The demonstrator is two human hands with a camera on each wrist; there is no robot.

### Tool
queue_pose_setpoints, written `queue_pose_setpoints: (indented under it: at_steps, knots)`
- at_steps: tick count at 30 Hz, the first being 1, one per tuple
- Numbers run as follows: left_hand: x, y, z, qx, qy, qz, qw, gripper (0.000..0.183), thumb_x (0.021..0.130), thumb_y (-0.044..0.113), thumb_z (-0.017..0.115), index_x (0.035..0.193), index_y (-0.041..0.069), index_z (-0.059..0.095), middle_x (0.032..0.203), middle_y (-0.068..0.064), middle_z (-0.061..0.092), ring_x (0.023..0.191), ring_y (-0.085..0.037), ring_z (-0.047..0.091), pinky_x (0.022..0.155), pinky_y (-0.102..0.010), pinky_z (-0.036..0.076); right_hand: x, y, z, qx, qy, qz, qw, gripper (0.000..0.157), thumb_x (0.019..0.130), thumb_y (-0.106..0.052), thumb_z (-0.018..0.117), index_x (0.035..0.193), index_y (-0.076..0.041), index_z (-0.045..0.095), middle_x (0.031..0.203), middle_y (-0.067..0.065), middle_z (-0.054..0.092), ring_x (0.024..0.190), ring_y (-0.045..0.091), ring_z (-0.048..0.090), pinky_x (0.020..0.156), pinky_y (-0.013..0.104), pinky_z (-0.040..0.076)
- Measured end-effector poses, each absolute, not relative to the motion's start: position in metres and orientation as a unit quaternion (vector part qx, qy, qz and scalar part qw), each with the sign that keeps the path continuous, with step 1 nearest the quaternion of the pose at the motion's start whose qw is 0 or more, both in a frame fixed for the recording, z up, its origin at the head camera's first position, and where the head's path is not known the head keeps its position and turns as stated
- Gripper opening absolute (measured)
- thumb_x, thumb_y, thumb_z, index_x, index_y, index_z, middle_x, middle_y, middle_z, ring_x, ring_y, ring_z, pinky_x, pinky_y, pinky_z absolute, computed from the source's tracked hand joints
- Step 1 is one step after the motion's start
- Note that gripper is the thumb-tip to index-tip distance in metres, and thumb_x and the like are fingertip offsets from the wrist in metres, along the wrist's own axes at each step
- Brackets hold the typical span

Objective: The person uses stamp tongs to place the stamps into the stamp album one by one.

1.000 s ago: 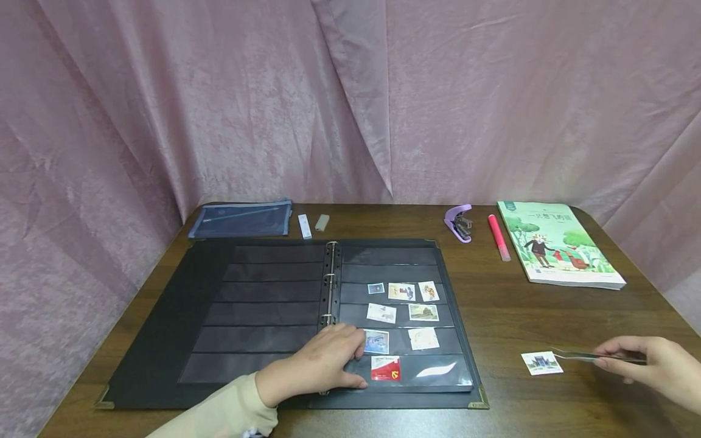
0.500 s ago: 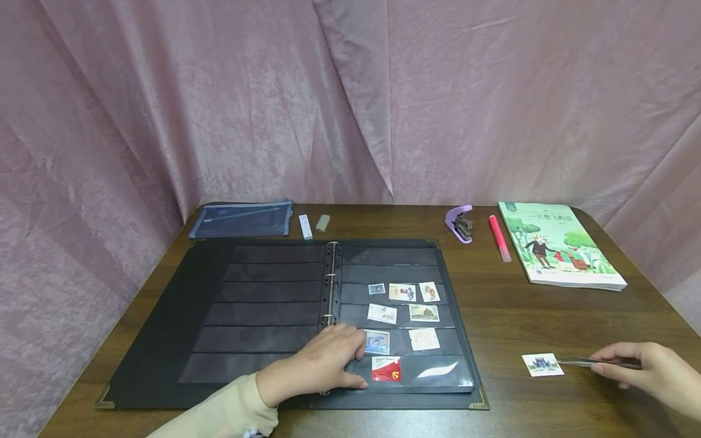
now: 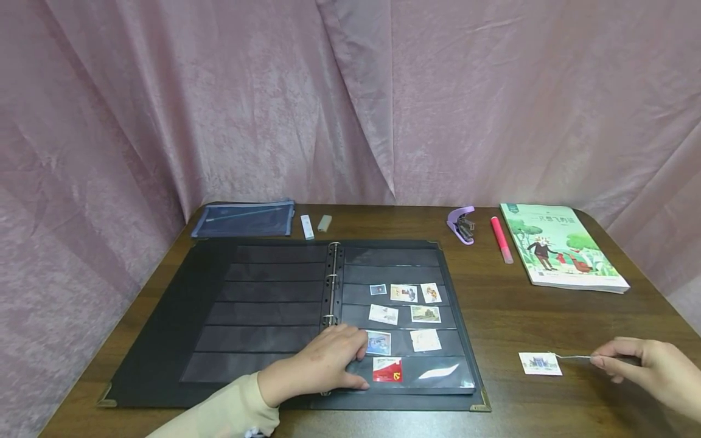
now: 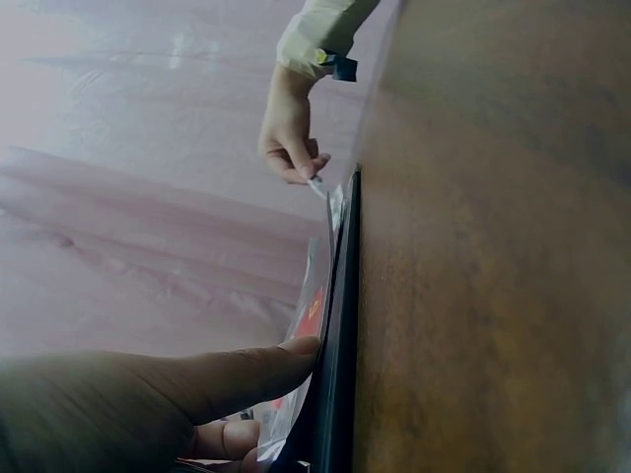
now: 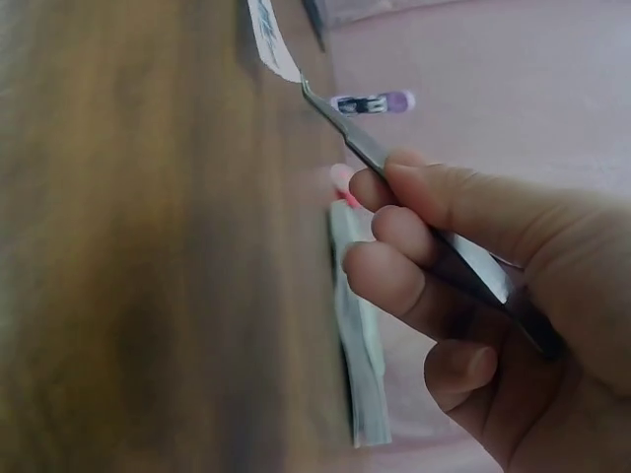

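My right hand [image 3: 648, 368] pinches a pair of metal tweezers [image 5: 360, 146] between thumb and fingers. The bent tips meet one corner of a white-bordered stamp [image 3: 540, 364] with a blue building printed on it. In the right wrist view that stamp [image 5: 272, 41] stands tilted at the tips. To the left lies an opened black stamp album [image 3: 148, 340]. My left hand [image 3: 323, 362] rests on its right page beside the rings, with the thumb [image 4: 286, 360] lying on the clear pocket near the bottom edge. A red stamp [image 3: 387, 370] shows just right of that thumb.
Several more stamps sit in the right page's rows, among them a train stamp [image 3: 425, 314]. Behind the album are a blue mesh pouch [image 3: 243, 220] and an eraser [image 3: 324, 223]. Farther right lie a purple stapler [image 3: 462, 225], a pink marker [image 3: 501, 240] and a green-covered book [image 3: 564, 246].
The tweezers' tips have closed on the stamp's right corner. The stamp has tilted and shifted slightly left. My left hand has stayed on the page.
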State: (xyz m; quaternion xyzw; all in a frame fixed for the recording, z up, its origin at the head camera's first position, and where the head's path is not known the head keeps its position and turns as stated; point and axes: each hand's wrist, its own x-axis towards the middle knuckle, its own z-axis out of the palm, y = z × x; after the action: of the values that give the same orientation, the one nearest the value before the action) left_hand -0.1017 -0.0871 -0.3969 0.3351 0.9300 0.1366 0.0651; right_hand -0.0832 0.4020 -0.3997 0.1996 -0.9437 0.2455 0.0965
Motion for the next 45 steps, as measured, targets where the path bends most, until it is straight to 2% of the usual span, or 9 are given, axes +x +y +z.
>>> queue_pose_setpoints:
  at_steps: [3,11,18,22,30,38,45]
  knots:
    - [-0.102,-0.087,-0.397,0.335,0.93,0.137,0.066,0.043,0.066,0.047,0.073,0.077,0.02,0.041,0.071,0.012,0.039,0.07,-0.006,0.035,0.068,-0.02,0.029,-0.085,0.398,-0.392,0.201,-0.941,0.25,0.111,0.022,0.072,-0.003,0.069,0.078,-0.024,0.066,0.066,-0.021,0.056,0.056,-0.009,0.05,0.052,0.006,0.035]
    - [-0.102,-0.088,-0.397,0.338,0.929,0.136,0.063,0.043,0.067,0.047,0.073,0.077,0.02,0.041,0.07,0.012,0.038,0.07,-0.005,0.034,0.068,-0.02,0.029,-0.092,0.38,-0.373,0.212,-0.938,0.242,0.131,0.023,0.072,-0.001,0.068,0.078,-0.022,0.065,0.061,-0.019,0.051,0.052,-0.006,0.045,0.047,0.013,0.029]
    - [-0.102,-0.088,-0.398,0.342,0.928,0.14,0.057,0.043,0.066,0.047,0.073,0.077,0.021,0.041,0.07,0.013,0.038,0.07,-0.005,0.034,0.067,-0.019,0.029,-0.1,0.36,-0.357,0.212,-0.946,0.22,0.11,0.019,0.078,-0.008,0.066,0.083,-0.026,0.064,0.067,-0.018,0.056,0.058,-0.005,0.051,0.052,0.01,0.034]
    - [-0.102,-0.089,-0.399,0.345,0.926,0.142,0.053,0.043,0.066,0.047,0.073,0.077,0.021,0.041,0.07,0.013,0.037,0.069,-0.004,0.034,0.066,-0.019,0.028,-0.105,0.345,-0.352,0.229,-0.941,0.228,0.097,0.019,0.079,-0.008,0.065,0.082,-0.027,0.064,0.068,-0.016,0.056,0.06,-0.005,0.05,0.053,0.01,0.036]
    - [-0.102,-0.088,-0.398,0.342,0.928,0.137,0.055,0.043,0.066,0.047,0.072,0.077,0.021,0.041,0.07,0.013,0.038,0.069,-0.005,0.034,0.066,-0.019,0.028,-0.117,0.32,-0.348,0.283,-0.924,0.229,0.118,0.028,0.074,-0.006,0.069,0.08,-0.032,0.062,0.064,-0.022,0.052,0.057,-0.008,0.047,0.055,0.009,0.033]
    - [-0.102,-0.088,-0.398,0.34,0.928,0.136,0.062,0.042,0.067,0.047,0.072,0.077,0.02,0.041,0.07,0.012,0.037,0.07,-0.005,0.034,0.067,-0.019,0.028,-0.123,0.303,-0.355,0.315,-0.906,0.269,0.092,0.024,0.075,-0.004,0.067,0.081,-0.027,0.064,0.065,-0.018,0.053,0.058,-0.006,0.048,0.054,0.01,0.034]
    - [-0.101,-0.089,-0.399,0.343,0.927,0.14,0.052,0.043,0.066,0.047,0.073,0.077,0.021,0.041,0.071,0.013,0.037,0.07,-0.005,0.034,0.066,-0.019,0.028,-0.127,0.288,-0.354,0.326,-0.897,0.289,0.069,0.022,0.078,-0.006,0.066,0.08,-0.027,0.063,0.065,-0.015,0.055,0.057,-0.003,0.05,0.053,0.012,0.037]
